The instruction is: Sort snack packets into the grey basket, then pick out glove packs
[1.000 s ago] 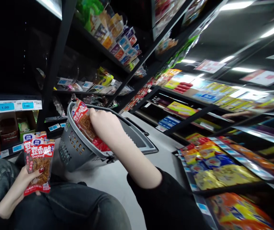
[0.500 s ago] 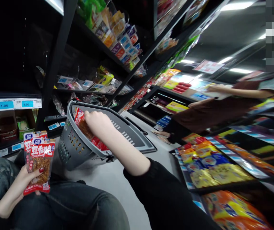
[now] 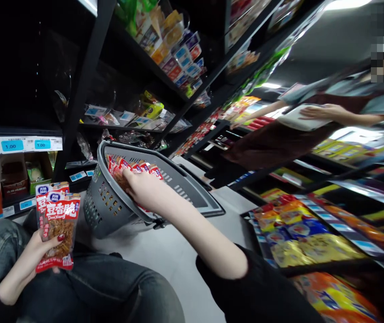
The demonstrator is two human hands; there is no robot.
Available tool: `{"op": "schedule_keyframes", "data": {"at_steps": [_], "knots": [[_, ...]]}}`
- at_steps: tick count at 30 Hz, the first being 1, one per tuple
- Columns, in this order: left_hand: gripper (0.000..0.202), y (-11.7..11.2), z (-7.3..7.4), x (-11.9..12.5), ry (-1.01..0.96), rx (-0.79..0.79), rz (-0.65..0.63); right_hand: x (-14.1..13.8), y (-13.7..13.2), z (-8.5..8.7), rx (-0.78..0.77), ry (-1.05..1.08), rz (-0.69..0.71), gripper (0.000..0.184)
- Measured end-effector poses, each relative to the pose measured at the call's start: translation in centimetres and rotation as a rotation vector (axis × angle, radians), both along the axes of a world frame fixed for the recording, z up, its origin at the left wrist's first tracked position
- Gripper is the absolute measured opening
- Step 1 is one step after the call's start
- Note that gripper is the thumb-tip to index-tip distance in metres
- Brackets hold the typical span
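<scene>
1. While the left hand (image 3: 33, 256) sits over the knee, its fingers are clamped on a couple of red snack packets (image 3: 57, 220).
2. Right hand (image 3: 144, 190) is down in the grey basket (image 3: 181, 186), fingers on fanned-out packets (image 3: 134, 168) at its far rim; can't tell if they're gripping.
3. Basket's tipped on the floor (image 3: 165, 258).

The person wears a black sleeve (image 3: 262, 291), faded blue-grey jeans (image 3: 111, 287), and dark red nail polish on the left hand (image 3: 33, 255).
</scene>
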State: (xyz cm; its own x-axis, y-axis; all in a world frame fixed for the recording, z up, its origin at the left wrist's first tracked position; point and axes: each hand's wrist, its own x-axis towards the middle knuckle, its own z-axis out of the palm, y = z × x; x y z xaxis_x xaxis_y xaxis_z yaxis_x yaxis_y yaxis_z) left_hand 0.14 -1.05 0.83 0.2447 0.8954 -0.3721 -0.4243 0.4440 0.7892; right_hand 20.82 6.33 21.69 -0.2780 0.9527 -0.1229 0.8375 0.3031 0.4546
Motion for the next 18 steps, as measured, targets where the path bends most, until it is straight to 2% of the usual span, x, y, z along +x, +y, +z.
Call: {"op": "schedule_keyframes", "data": {"at_steps": [3, 7, 10, 13, 16, 18], "knots": [[0.046, -0.1, 0.1, 0.2, -0.010, 0.000, 0.002, -0.2, 0.2, -0.9, 0.053, 0.038, 0.015, 0.019], [0.049, -0.2, -0.3, 0.4, -0.016, -0.010, 0.036, -0.1, 1.1, -1.7, 0.034, 0.085, -0.008, 0.023], [0.048, -0.1, -0.7, 0.4, -0.016, -0.010, 0.039, -0.2, 1.3, -1.2, -0.012, 0.086, -0.020, 0.020], [0.046, 0.0, -0.7, 0.2, -0.019, -0.002, 0.026, -0.5, 0.7, 0.1, -0.004, 0.078, -0.046, 0.018], [0.045, 0.0, -0.3, 0.1, -0.025, -0.007, 0.022, -1.3, -0.9, 1.0, 0.191, 0.194, -0.030, 0.021], [0.045, 0.0, -0.1, -0.1, -0.042, -0.008, 0.016, -2.0, -2.4, 0.4, 0.312, 0.425, 0.020, 0.018]]}}
